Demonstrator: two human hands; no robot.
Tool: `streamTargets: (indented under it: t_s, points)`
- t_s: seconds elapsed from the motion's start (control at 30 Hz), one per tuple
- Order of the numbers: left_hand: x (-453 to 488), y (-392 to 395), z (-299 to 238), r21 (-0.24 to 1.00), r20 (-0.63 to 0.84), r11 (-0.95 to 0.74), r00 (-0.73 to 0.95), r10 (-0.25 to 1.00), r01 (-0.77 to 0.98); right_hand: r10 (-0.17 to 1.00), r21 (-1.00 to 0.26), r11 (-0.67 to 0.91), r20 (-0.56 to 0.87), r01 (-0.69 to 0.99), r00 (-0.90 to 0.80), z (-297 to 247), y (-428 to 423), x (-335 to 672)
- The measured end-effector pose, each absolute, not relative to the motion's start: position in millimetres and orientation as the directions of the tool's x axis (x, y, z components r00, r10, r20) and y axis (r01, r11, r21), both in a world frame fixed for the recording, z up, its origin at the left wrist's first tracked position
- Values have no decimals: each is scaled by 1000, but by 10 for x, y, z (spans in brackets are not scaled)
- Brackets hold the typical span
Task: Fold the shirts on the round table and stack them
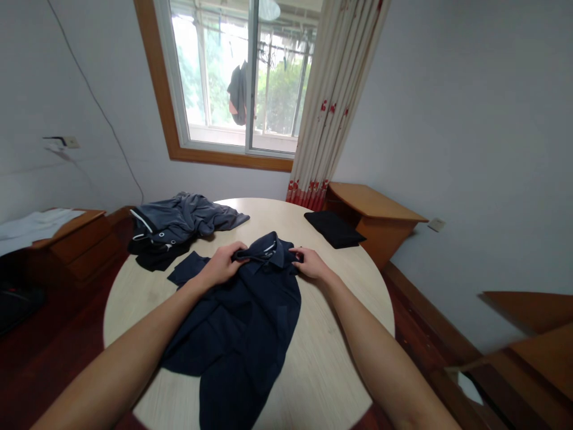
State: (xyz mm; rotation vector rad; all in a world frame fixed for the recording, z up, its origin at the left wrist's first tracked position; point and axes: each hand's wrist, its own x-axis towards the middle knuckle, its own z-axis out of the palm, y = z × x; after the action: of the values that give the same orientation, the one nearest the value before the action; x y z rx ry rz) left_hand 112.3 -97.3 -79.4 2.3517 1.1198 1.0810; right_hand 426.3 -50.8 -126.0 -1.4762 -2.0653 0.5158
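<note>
Left grip (pixel 222 264) and right grip (pixel 312 264) pinched the navy shirt (pixel 250 316), seemingly to keep its collar (pixel 280 255) spread between them.

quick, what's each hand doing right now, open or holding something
Left hand: closed, holding the navy shirt beside its collar.
Right hand: closed, pinching the navy shirt on the collar's other side.

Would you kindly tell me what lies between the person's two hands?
In the head view, the collar of the dark blue shirt lies between the left hand and the right hand.
</note>
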Motion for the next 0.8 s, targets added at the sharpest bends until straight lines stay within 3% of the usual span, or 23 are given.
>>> streamTargets:
  t_s: [0.1,0.33,0.57,0.7,0.8]
  points:
    - [1123,-983,-781,547,529,-647,380,759,532,956,-575,290,205,765,-209,-1230,-506,4288]
    - [1060,-924,-791,508,519,-676,438,734,534,883,-696,251,449,673,136,-1105,-509,4400]
    - [1082,-945,-817,534,214,-583,569,794,613,756,-759,343,573,554,317,-1071,-523,4348]
    - [1168,-984,-863,399,27,-512,548,836,761,740,-775,339,570,533,358,-1051,-539,4359]
    - [1245,-1022,-870,286,-27,-433,459,888,855,736,-784,332,563,525,377,-1013,-562,4364]
